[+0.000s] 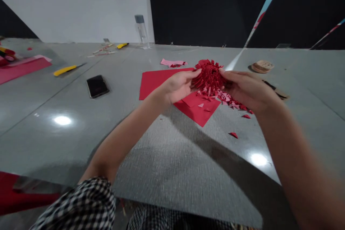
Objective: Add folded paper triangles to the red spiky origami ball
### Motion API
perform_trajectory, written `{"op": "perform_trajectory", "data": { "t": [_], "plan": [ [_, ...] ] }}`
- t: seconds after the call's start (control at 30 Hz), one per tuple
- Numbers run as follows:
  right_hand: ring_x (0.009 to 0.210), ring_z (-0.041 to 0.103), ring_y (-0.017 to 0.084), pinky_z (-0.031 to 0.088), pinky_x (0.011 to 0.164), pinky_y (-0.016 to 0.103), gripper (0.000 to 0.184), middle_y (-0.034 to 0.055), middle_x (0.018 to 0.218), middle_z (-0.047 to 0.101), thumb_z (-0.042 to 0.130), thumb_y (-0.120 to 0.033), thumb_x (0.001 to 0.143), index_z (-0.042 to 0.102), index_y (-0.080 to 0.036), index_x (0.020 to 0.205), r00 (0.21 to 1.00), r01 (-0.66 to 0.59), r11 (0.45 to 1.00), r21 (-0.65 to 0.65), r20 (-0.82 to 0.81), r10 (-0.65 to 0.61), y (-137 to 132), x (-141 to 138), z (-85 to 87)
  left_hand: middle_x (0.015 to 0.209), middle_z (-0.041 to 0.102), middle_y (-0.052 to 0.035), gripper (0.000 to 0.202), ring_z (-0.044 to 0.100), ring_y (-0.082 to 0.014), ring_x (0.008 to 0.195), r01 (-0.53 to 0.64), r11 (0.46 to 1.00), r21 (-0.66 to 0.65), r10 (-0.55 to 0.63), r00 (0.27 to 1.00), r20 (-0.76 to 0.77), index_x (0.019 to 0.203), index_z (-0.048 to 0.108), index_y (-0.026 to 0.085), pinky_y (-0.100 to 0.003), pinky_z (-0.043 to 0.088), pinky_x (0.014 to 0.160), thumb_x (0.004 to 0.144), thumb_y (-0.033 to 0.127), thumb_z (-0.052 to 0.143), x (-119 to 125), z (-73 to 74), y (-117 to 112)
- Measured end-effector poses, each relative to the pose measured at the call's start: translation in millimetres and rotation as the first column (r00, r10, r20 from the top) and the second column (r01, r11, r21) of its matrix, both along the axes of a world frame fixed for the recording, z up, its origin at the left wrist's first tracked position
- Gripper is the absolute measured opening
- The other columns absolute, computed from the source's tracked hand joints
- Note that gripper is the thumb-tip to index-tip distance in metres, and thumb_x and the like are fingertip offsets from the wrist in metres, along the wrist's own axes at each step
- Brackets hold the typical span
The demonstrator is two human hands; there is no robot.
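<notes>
A round, fringed red paper flower (210, 75) is held up between both hands over the table. My left hand (180, 84) grips its left edge, thumb on top and fingers underneath. At the right edge, my right hand (246, 87) is closed on it in the same way. Beneath the flower lie sheets of red paper (155, 82), partly hidden by my left hand. Small red and pink paper scraps (229, 100) are scattered below and to the right, and a pink paper strip (172, 62) rests behind the sheets.
To the left are a black phone (97, 86) and a yellow-handled knife (66, 70). A clear bottle (142, 34) stands by the wall, near another yellow tool (122, 45). Pinkish-red paper (25, 68) lies far left. A round brown object (262, 66) sits at the right.
</notes>
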State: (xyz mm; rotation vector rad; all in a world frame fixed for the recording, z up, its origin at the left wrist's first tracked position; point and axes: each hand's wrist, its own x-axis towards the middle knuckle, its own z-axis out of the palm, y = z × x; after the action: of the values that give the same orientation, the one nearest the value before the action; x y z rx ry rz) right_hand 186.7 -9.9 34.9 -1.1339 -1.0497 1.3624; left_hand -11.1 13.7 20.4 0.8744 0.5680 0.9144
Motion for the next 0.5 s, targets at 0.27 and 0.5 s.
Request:
{"op": "perform_trajectory", "data": {
  "t": [0.27, 0.5],
  "plan": [
    [0.085, 0.065, 0.010, 0.059, 0.077, 0.017, 0.016, 0.0022, 0.100, 0.078, 0.069, -0.023, 0.099, 0.081, -0.021, 0.089, 0.994, 0.033, 0.991, -0.127, -0.102, -0.047, -9, -7, 9.6, 0.108, 0.080, -0.0091, 0.012, 0.073, -0.0204, 0.116, -0.014, 0.998, 0.062, 0.018, 0.998, -0.059, 0.102, 0.078, 0.014, -0.038, 0.053, 0.113, 0.099, 0.019, 0.067, -14, 1.7, 7],
    [0.084, 0.065, 0.013, 0.061, 0.078, 0.022, 0.013, 0.0032, 0.101, 0.077, 0.076, -0.032, 0.095, 0.082, -0.022, 0.090, 0.993, 0.048, 0.992, -0.120, -0.105, -0.061, -12, -6, 7.6, 0.101, 0.080, -0.0100, 0.014, 0.074, -0.0220, 0.115, -0.013, 0.997, 0.073, 0.018, 0.997, -0.074, 0.090, 0.078, 0.014, -0.038, 0.054, 0.111, 0.098, 0.021, 0.069, -13, 1.1, 6]
  ]
}}
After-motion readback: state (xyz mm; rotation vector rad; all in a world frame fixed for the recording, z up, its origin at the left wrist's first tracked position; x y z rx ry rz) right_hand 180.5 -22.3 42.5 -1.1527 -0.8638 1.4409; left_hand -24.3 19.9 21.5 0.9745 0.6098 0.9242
